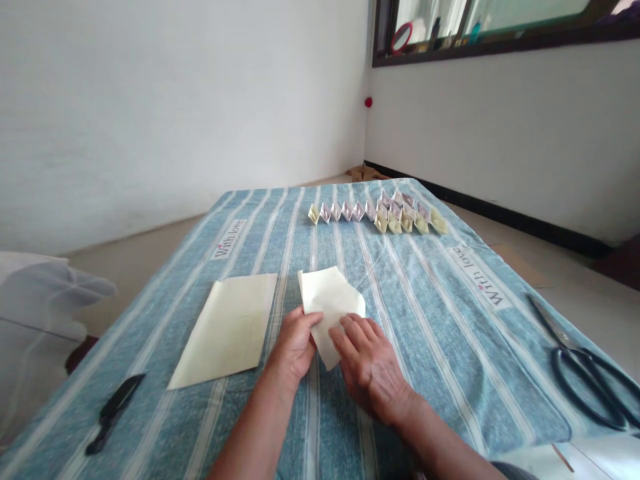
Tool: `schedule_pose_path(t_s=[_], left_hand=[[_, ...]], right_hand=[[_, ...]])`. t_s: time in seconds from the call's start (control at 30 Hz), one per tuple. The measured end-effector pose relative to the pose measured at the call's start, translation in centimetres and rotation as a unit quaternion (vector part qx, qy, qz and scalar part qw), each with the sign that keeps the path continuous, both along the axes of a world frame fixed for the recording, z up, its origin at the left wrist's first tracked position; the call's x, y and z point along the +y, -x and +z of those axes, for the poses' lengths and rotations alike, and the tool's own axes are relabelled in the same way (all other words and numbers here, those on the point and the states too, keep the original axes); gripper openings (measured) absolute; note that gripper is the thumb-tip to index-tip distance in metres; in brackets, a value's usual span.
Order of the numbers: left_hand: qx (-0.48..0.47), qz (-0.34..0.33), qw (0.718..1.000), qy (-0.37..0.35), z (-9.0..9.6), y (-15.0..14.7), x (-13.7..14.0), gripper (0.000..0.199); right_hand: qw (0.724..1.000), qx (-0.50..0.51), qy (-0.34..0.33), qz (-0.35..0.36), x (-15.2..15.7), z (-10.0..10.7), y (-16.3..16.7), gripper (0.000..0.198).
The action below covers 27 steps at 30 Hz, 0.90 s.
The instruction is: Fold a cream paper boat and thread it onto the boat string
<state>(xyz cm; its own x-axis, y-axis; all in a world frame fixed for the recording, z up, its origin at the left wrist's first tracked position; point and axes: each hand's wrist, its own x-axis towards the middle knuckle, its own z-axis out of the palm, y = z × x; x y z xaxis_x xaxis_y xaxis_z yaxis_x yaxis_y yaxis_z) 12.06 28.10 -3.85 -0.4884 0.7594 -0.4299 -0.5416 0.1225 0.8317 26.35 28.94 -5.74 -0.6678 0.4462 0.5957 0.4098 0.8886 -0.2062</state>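
A partly folded sheet of pale yellow paper (327,288) is held up between both hands above the table. My left hand (296,341) grips its left edge, thumb on the near face and the other fingers behind. My right hand (367,363) has its fingers curled over the lower right side, pressing on the paper. The paper's top edge shows a fold at the left corner and a slant to the right. Left of the hands, a pale yellow sheet (230,330) lies flat on the striped cloth.
Folded paper boats (346,211), purple and yellow, stand in rows toward the far edge of the blue striped tablecloth (280,250). A black knife (116,410) lies at the near left. Large black-handled scissors (583,367) rest by the right edge.
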Motion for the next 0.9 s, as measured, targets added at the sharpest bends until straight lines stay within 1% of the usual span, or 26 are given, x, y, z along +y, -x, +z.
schedule_pose_path(t_s=[0.07,0.17,0.27,0.33,0.4,0.43,0.47,0.5,0.53,0.57,0.63,0.67,0.73,0.8,0.83,0.9], left_hand=[[-0.029,-0.003,0.999,0.016,0.3,0.3,0.0,0.02],[-0.073,-0.02,0.997,0.024,0.5,0.7,0.0,0.02],[-0.101,-0.053,0.993,0.029,0.4,0.8,-0.1,0.02],[-0.089,-0.075,0.993,0.031,0.2,0.7,-0.1,0.019],[-0.03,-0.098,0.994,0.028,-0.2,0.5,0.0,0.02],[0.023,-0.115,0.993,0.028,-0.3,0.5,0.0,0.021],[0.093,-0.133,0.986,0.033,-0.5,0.4,0.0,0.024],[0.18,-0.151,0.971,0.044,-0.6,0.4,0.1,0.025],[0.277,-0.166,0.944,0.061,-0.6,0.5,0.2,0.026],[0.374,-0.175,0.907,0.082,-0.7,0.5,0.2,0.024],[0.544,-0.167,0.812,0.126,-0.7,0.7,0.2,0.017],[0.609,-0.155,0.764,0.144,-0.7,0.8,0.2,0.018],[0.703,-0.128,0.681,0.159,-0.8,0.9,0.0,0.031],[0.768,-0.109,0.618,0.132,-0.8,1.1,-0.3,0.039],[0.791,-0.105,0.594,0.103,-0.9,1.1,-0.4,0.038],[0.823,-0.111,0.557,0.03,-0.8,1.1,-0.7,0.031]], right_hand=[[0.999,0.008,-0.015,-0.032,0.8,-0.3,-0.5,0.035],[0.997,0.025,-0.035,-0.065,2.0,-0.7,-1.4,0.038],[0.995,0.029,-0.055,-0.074,2.8,-0.9,-2.2,0.039],[0.995,0.025,-0.064,-0.067,3.0,-0.9,-2.6,0.039],[0.997,0.02,-0.062,-0.051,3.1,-0.9,-3.0,0.037],[0.998,0.016,-0.054,-0.041,3.0,-0.9,-3.1,0.035],[0.999,0.008,-0.04,-0.032,2.9,-0.9,-3.3,0.033],[0.999,-0.004,-0.024,-0.023,2.7,-0.9,-3.4,0.032],[1.0,-0.018,-0.007,-0.014,2.6,-0.8,-3.5,0.03],[0.999,-0.033,0.008,-0.005,2.5,-0.8,-3.6,0.029],[0.998,-0.056,0.031,0.011,2.2,-0.7,-3.7,0.026],[0.997,-0.063,0.039,0.017,2.2,-0.6,-3.7,0.025],[0.995,-0.077,0.056,0.027,2.1,-0.5,-3.8,0.023],[0.993,-0.089,0.074,0.034,2.1,-0.3,-3.7,0.022],[0.991,-0.094,0.082,0.039,2.1,-0.2,-3.7,0.021],[0.988,-0.106,0.097,0.048,2.2,-0.1,-3.7,0.02]])
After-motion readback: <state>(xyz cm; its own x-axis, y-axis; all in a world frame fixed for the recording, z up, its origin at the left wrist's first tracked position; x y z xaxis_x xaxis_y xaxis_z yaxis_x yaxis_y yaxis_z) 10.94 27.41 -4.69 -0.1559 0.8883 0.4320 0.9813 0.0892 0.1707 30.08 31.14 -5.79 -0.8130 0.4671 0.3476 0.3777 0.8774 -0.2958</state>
